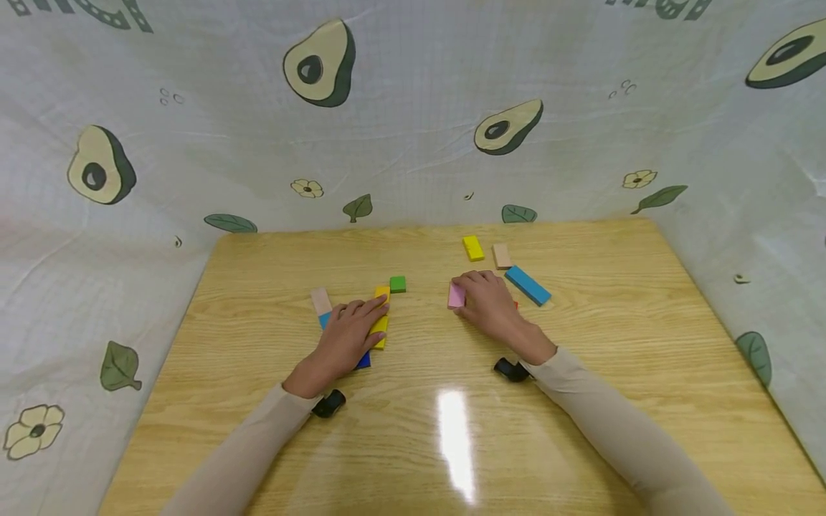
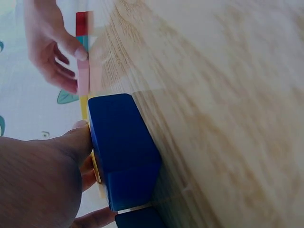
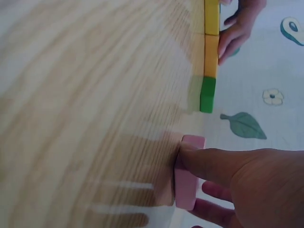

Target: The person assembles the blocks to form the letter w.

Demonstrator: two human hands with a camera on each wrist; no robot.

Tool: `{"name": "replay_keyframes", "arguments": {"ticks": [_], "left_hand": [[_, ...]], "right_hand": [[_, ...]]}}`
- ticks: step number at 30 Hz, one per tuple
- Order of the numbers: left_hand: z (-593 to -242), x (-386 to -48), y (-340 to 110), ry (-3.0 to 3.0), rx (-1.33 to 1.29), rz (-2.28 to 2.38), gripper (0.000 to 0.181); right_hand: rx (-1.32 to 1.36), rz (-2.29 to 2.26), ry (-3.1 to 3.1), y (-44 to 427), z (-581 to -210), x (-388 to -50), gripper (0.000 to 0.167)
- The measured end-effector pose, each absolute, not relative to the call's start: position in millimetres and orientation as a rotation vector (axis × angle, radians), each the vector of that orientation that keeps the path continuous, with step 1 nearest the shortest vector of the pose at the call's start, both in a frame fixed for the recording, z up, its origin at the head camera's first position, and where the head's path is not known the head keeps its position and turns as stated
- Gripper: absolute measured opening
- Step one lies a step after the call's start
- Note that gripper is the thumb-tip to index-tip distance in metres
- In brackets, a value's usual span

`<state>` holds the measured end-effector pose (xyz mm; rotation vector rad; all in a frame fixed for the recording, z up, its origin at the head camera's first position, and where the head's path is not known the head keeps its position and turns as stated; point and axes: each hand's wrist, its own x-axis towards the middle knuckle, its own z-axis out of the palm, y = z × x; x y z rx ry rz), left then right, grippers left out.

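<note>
Right of the green block (image 1: 398, 284) and slightly nearer the person, the right hand (image 1: 488, 304) pinches the pink block (image 1: 456, 295) between thumb and fingers, apparently positioning it. Near-left of the green block, the left hand (image 1: 348, 335) rests loosely extended fingers on the yellow block (image 1: 381, 322); next likely calls for aligning the pink block squarely, then releasing it.
</note>
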<state>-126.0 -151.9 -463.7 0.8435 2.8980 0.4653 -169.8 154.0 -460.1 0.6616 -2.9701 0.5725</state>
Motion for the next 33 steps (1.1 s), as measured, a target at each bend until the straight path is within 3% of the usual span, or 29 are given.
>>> {"name": "replay_keyframes", "arguments": {"ticks": [15,33], "left_hand": [[-461.9,-125.7,-151.2,2.897,0.835,0.470,0.053],[-459.7,-123.5,-149.6,2.910,0.837,0.443,0.053]], "right_hand": [[0.935,0.589,-2.961,122.1,-459.4,-175.3,0.053],[1.022,0.634,-2.942,99.9,-462.2,-175.8,0.051]]}}
